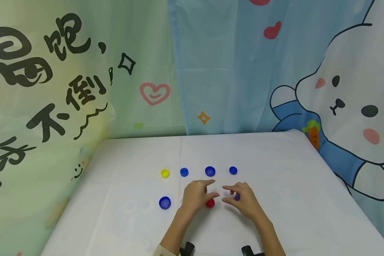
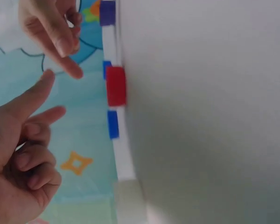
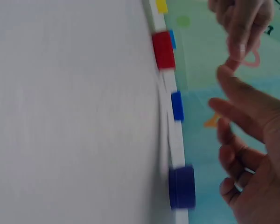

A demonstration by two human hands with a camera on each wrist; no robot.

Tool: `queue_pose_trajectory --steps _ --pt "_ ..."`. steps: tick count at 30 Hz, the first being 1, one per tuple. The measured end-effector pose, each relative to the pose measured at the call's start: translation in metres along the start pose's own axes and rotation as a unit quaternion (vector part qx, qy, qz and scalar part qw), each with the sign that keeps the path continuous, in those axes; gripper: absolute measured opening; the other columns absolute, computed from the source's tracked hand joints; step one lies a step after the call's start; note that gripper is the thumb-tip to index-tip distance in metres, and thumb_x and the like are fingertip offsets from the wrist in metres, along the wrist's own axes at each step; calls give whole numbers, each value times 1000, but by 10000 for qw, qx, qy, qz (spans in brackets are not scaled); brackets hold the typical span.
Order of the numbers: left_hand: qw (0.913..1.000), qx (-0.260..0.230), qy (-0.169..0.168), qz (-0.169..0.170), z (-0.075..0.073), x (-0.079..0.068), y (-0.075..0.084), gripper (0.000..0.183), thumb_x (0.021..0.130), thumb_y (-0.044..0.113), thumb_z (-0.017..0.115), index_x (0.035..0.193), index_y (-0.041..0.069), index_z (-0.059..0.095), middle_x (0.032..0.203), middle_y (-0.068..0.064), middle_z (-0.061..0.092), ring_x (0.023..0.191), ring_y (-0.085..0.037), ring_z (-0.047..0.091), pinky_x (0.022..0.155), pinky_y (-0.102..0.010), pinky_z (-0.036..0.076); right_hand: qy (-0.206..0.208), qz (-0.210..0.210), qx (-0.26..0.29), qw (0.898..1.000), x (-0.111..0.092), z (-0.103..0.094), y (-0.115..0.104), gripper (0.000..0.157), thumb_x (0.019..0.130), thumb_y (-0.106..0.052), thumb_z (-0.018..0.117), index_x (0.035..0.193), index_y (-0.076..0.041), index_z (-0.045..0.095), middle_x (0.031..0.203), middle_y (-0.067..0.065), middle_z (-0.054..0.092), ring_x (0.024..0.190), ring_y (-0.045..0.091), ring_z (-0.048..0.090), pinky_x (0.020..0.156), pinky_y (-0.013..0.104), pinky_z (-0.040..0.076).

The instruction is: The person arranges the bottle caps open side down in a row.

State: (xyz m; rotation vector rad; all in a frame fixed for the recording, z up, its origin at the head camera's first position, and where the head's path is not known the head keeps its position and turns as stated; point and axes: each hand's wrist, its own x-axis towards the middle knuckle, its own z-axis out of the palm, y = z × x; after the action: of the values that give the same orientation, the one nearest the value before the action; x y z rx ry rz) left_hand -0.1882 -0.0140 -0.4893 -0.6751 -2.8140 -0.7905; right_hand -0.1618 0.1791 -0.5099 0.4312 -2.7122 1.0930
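Note:
Both hands hover over the middle of the white table, thumb and index finger of each stretched toward the other hand, the remaining fingers bent. Nothing is held in the left hand (image 1: 195,195) or the right hand (image 1: 245,201). A red cap (image 1: 210,203) lies just below the left thumb in the head view. Partly hidden behind the right hand's fingers is a purple cap (image 1: 237,197), shown whole in the right wrist view as a dark purple cap (image 3: 182,187). A pale whitish cap (image 2: 130,201) stands low in the left wrist view; the left hand mostly covers it in the head view.
Along a back row sit a yellow cap (image 1: 165,173), a small blue cap (image 1: 184,172), a larger blue cap (image 1: 210,171) and another small blue cap (image 1: 233,170). Left of the left hand lies a big blue cap (image 1: 164,202). A printed curtain (image 1: 217,71) hangs behind the table (image 1: 128,220).

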Motion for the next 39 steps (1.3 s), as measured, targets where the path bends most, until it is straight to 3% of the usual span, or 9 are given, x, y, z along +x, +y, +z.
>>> queue_pose_trajectory --steps 7,13,17,25,31,39 --pt "9956 343 -876 -52 -1 -12 -19 45 65 36 83 105 18 72 56 11 45 52 -4 39 47 -19 32 -627 -65 -522 9966 7 17 -9 38 66 -27 82 100 -11 73 77 -6 52 76 12 40 69 32 31" --pt "9939 462 -996 -110 6 -15 -25 36 64 31 84 96 18 74 73 6 65 58 -7 46 52 -22 39 -765 -65 -726 9944 8 29 -10 37 63 -26 84 95 -12 74 78 -6 53 76 11 41 69 32 32" --pt "9952 442 -868 -42 11 -15 -30 29 65 32 83 89 18 75 80 5 68 60 -7 50 51 -22 40 -756 -244 -729 9942 8 31 -10 31 65 -24 83 92 -13 74 78 -6 52 76 11 41 68 31 32" --pt "9981 -17 -616 90 10 -13 -31 26 70 33 80 91 18 75 54 11 44 49 -2 36 43 -18 30 -552 -422 -479 9964 8 25 -11 26 70 -23 80 94 -14 74 76 -6 52 74 10 39 67 29 33" --pt "9968 -721 -10 333 -13 -14 -21 28 77 33 75 99 16 73 55 12 42 50 -1 36 44 -15 29 71 -575 17 9983 11 5 -25 32 69 -20 81 100 -15 73 78 -4 55 78 10 40 63 26 36" --pt "9838 -1260 908 899 -47 -19 -5 34 76 35 74 102 13 72 55 12 36 50 -1 33 45 -15 28 804 -1177 488 9886 14 -19 -52 34 69 -19 81 102 -16 72 82 -10 54 83 7 40 61 26 37"
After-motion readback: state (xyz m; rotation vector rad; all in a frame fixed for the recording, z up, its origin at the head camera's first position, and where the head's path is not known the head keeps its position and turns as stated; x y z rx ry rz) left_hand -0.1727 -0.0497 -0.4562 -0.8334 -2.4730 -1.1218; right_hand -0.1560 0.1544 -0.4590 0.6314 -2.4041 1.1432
